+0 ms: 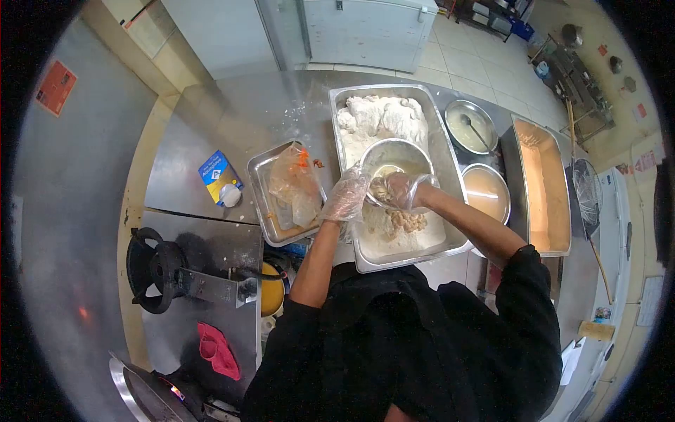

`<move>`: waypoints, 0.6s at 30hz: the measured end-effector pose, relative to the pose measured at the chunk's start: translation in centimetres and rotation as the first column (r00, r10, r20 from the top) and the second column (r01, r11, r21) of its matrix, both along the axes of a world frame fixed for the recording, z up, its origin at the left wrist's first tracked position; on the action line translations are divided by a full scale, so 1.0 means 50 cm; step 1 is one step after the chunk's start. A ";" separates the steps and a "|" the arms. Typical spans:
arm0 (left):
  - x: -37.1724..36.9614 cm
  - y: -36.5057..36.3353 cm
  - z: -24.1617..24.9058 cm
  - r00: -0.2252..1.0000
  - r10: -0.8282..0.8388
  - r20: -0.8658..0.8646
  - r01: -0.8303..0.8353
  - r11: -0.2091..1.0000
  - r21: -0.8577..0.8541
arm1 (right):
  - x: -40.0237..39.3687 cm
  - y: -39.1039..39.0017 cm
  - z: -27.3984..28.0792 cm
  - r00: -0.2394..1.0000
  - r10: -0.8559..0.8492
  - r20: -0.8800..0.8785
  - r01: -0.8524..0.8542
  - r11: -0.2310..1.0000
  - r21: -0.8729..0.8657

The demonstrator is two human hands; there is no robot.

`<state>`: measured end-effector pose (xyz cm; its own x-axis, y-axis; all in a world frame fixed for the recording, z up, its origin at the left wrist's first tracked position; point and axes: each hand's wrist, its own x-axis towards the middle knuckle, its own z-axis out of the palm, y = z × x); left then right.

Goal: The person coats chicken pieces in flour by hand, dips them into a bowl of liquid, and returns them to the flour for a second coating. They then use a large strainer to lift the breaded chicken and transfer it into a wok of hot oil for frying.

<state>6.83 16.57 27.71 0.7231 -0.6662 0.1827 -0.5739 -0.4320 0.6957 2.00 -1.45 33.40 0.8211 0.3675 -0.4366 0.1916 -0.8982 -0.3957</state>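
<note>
Head view: left hand (pixel 346 195), clear-plastic-gloved, at left rim of round steel bowl (pixel 398 153), forearm angled up-right. Right hand (pixel 408 190), same glove, angled in from right at near rim. Can't tell either hand's finger state. Bowl's over rectangular steel tray (pixel 451 184) of white flour (pixel 383 116).

I can't read any wording here. White print on the blue part of the box (pixel 220 176) to my left is too small for me to make out. The red sign (pixel 56 88) at far left defeats me too — as do the notice (pixel 645 161) and the white sheet (pixel 650 301) on the right wall (pixel 641 243).
</note>
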 end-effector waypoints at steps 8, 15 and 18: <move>0.005 0.007 -0.052 0.969 -0.083 -0.233 0.068 0.995 -0.074 | -0.018 -0.017 0.015 0.999 -0.038 0.034 0.037 0.999 0.011; -0.010 0.000 0.009 0.965 -0.105 -0.242 0.070 0.986 -0.151 | 0.031 -0.154 -0.050 0.907 -0.180 -0.382 0.307 0.901 0.306; -0.016 0.005 0.035 0.965 -0.092 -0.246 0.080 0.995 -0.058 | 0.024 -0.163 -0.048 0.750 -0.318 -0.580 0.644 0.548 0.533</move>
<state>6.02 16.84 29.44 0.6901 -0.7228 0.0373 -0.4142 -0.3522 0.8393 3.20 -9.61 31.00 0.7880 0.2784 -0.5491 -0.4936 -0.2473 -0.8338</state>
